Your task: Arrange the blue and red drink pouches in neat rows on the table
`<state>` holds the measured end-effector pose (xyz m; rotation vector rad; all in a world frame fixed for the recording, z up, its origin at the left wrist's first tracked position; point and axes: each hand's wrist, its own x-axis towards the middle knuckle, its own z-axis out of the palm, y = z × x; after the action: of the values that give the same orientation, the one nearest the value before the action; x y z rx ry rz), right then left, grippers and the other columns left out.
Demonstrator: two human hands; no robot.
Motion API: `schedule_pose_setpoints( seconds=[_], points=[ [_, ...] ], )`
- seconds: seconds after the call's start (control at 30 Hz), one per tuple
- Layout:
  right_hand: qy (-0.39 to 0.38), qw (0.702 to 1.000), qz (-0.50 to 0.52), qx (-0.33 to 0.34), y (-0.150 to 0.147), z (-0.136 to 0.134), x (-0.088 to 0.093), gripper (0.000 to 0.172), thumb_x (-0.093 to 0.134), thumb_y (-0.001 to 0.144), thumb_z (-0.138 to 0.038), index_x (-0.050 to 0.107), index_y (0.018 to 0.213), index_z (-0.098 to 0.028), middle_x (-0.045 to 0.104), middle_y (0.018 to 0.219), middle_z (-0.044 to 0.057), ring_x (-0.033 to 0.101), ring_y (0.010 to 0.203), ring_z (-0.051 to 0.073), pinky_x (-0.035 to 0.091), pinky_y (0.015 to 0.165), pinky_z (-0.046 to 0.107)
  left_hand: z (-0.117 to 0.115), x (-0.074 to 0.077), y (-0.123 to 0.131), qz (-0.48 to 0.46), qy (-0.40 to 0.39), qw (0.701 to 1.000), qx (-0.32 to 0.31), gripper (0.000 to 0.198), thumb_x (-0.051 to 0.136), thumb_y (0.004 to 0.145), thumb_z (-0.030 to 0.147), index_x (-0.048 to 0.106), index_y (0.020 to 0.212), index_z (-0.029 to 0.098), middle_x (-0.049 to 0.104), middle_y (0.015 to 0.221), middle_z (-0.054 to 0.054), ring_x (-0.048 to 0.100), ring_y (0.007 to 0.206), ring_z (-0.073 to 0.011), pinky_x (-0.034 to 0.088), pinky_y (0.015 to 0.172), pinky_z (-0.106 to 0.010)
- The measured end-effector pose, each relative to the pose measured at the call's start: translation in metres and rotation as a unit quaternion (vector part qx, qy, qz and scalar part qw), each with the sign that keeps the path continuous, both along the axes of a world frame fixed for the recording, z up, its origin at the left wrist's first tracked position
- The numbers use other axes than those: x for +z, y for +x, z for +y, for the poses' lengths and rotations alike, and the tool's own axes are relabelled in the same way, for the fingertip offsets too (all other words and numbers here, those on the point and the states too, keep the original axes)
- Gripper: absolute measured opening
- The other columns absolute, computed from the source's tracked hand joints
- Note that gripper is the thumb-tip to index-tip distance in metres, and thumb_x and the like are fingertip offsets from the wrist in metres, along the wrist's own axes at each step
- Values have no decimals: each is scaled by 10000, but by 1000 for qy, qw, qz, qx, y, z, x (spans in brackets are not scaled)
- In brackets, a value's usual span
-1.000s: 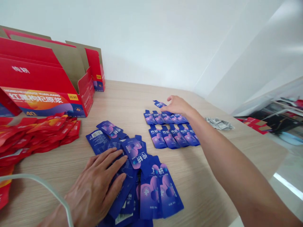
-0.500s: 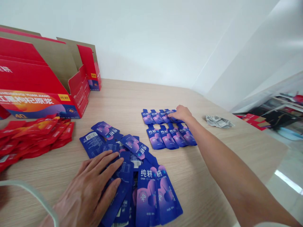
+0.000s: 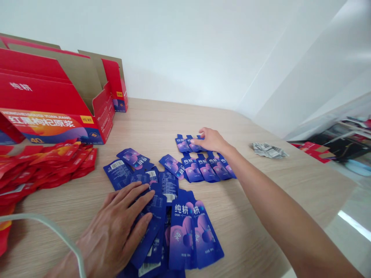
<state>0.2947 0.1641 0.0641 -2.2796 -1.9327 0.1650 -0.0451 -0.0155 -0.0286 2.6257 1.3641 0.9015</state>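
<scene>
While both hands work pouches, risks by size:
Desk (image 3: 145, 119): smooth; pouches may slide.
Pile (image 3: 162, 208): left hand (image 3: 116, 227), flat and open, grips nothing; may spread.
Rows (image 3: 203, 162): right hand (image 3: 211, 139), fingers loosely bent on far pouches, may skew them.

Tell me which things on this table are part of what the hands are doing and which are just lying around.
In hand:
- loose pile of blue pouches, under the flat left hand
- rows of blue pouches, touched by the right hand

Lying about:
- red pouches
- open red box
- crumpled silver wrapper
- white cable
</scene>
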Motion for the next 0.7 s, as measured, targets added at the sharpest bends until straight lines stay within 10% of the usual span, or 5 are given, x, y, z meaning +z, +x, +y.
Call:
schedule_pose_setpoints(
  seconds=[0.17, 0.5, 0.7],
  points=[
    [-83, 965, 15, 247, -74, -30, 4, 732, 864, 885, -592, 699, 1433, -135, 801, 1181, 160, 772, 1100, 307, 580, 931, 365, 1, 3, -1, -3, -9, 1000, -2, 459, 471, 1116, 495, 727, 1451, 312, 726, 1493, -92, 642, 1432, -329, 529, 1189, -550],
    [-91, 943, -44, 317, -132, -34, -12, 573, 835, 826, -519, 757, 1208, -99, 801, 1158, 220, 788, 1034, 340, 562, 756, 347, 1, 14, -2, -42, 6, 999, -11, 394, 438, 1137, 446, 778, 1290, 317, 773, 1399, -75, 659, 1398, -331, 182, 1313, -694],
    [-46, 943, -33, 327, -143, -40, -13, 682, 786, 824, -525, 673, 1329, -81, 785, 1189, 241, 767, 1059, 365, 545, 738, 360, 12, 26, -13, -138, -1, 989, 47, 369, 538, 1081, 542, 784, 1225, 307, 773, 1348, -74, 702, 1290, -323, 450, 1188, -542]
  ],
)
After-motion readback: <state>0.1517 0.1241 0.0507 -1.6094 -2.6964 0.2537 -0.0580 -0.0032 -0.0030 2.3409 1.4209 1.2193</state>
